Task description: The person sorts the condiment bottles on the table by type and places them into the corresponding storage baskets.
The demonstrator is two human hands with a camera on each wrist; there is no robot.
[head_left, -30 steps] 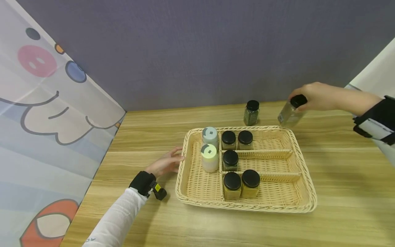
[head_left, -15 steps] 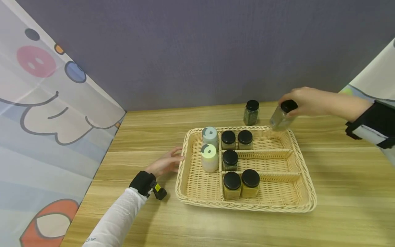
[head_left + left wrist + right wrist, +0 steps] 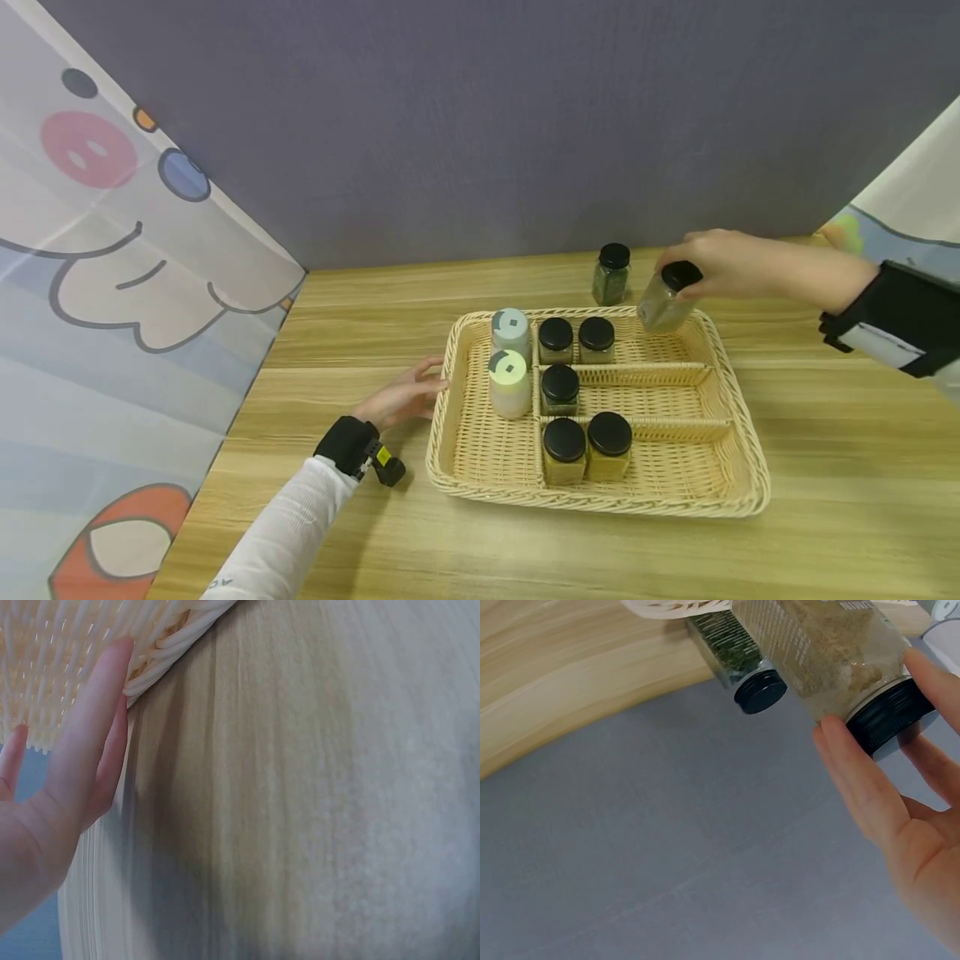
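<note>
My right hand pinches a spice jar near its black lid, tilted over the back right of the wicker basket. In the right wrist view the jar shows a light brown powder inside. My left hand rests its fingers against the basket's left side; the left wrist view has the straight fingers along the woven wall. Inside the basket, two jars with black lids stand in the back compartment, one jar in the middle, two yellowish jars in front.
Two pale-lidded bottles stand in the basket's left compartment. Behind the basket, a jar of green herbs stands on the wooden table, close to the grey panel. A cartoon-printed sheet borders the left side.
My right hand has carried the spice jar left and towards me, from beyond the basket's back right corner to over the back compartment. The left hand and basket have stayed put.
</note>
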